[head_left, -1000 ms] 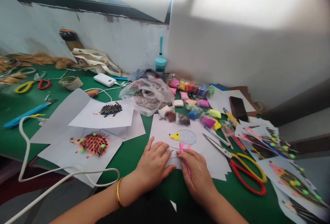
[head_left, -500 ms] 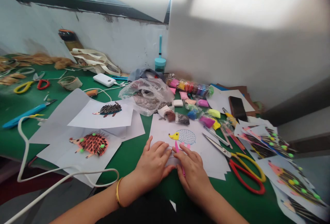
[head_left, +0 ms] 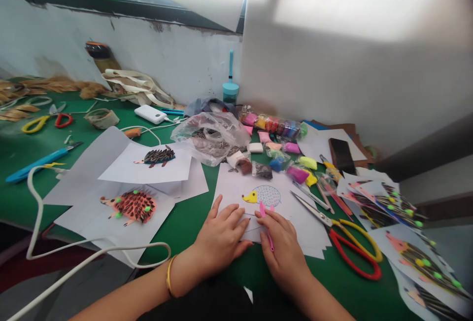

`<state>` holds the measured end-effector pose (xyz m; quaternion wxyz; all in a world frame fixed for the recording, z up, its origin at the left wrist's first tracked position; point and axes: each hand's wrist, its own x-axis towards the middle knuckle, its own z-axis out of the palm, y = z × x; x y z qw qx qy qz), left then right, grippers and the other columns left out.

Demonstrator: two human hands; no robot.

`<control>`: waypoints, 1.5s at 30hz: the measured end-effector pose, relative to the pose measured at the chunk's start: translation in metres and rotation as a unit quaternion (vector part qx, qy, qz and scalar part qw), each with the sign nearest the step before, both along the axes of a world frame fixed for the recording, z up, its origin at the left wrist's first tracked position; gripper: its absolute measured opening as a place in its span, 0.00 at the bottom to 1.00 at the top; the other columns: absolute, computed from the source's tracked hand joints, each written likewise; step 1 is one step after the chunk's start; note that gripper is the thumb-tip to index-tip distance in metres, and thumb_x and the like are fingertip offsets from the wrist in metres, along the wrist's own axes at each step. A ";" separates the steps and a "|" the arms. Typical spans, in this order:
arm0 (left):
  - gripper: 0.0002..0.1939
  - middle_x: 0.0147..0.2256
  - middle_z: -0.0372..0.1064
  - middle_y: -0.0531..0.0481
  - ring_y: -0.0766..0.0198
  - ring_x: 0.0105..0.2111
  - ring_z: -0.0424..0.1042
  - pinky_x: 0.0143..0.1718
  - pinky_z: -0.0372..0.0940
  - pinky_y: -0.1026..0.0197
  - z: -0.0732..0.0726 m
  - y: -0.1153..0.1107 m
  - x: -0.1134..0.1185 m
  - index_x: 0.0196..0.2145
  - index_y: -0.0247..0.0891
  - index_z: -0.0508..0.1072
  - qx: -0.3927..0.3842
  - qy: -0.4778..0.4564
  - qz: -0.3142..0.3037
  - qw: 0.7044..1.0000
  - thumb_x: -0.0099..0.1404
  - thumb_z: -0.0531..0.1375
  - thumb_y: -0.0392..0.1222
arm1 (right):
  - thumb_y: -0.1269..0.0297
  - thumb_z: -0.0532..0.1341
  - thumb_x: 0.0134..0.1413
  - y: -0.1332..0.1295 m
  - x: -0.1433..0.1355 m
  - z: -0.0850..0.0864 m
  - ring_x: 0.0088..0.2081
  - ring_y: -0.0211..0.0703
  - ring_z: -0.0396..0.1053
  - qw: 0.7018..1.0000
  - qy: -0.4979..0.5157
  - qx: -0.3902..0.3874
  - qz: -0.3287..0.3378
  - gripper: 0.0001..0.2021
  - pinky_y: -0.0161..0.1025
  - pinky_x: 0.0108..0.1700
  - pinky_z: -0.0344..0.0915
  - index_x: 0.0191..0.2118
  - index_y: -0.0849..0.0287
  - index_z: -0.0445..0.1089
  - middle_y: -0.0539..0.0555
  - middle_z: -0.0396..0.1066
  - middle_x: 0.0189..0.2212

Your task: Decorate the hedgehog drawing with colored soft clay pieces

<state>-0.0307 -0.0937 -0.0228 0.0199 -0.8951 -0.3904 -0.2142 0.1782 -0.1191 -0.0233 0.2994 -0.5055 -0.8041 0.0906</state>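
Note:
A white paper sheet lies before me, bearing a hedgehog drawing with a yellow clay face, a blue-outlined spiny body and pink feet. My left hand rests flat on the sheet's lower left, fingers stretched out, holding nothing. In my right hand is a slim pink clay tool, pinched between thumb and fingers just below the drawing. Its upper tip points at the hedgehog's feet. Part of the tool is hidden by my fingers.
Large scissors with red and yellow handles lie right of the sheet. Clay packets and a plastic bag of seeds sit behind it. Finished hedgehog pictures lie left, more at right. A white cable crosses the left side.
My right hand has shifted slightly right with the pink tool, away from my left hand, widening the gap between them. The left hand stays nearly in place.

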 end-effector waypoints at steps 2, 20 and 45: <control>0.20 0.51 0.72 0.46 0.52 0.55 0.68 0.68 0.38 0.37 0.000 0.000 0.000 0.51 0.42 0.74 0.001 0.003 -0.010 1.000 0.66 0.59 0.54 | 0.70 0.53 0.63 0.000 0.001 0.000 0.58 0.52 0.65 1.000 0.004 -0.002 0.000 0.14 0.55 0.56 0.64 0.52 0.54 0.65 0.56 0.72 0.54; 0.15 0.51 0.74 0.43 0.53 0.54 0.70 0.68 0.43 0.39 0.001 0.005 -0.002 0.49 0.37 0.74 -0.042 -0.061 0.046 0.996 0.67 0.57 0.41 | 0.74 0.53 0.62 0.002 -0.017 0.009 0.63 0.52 0.60 0.995 -0.070 -0.007 0.070 0.18 0.53 0.58 0.54 0.56 0.54 0.65 0.55 0.75 0.51; 0.16 0.50 0.74 0.44 0.53 0.55 0.69 0.68 0.41 0.40 -0.005 0.004 -0.001 0.51 0.37 0.73 -0.028 -0.063 0.046 0.997 0.67 0.56 0.39 | 0.71 0.57 0.61 0.008 -0.015 0.004 0.62 0.47 0.61 0.990 -0.105 0.014 0.089 0.12 0.49 0.62 0.44 0.49 0.53 0.69 0.54 0.74 0.53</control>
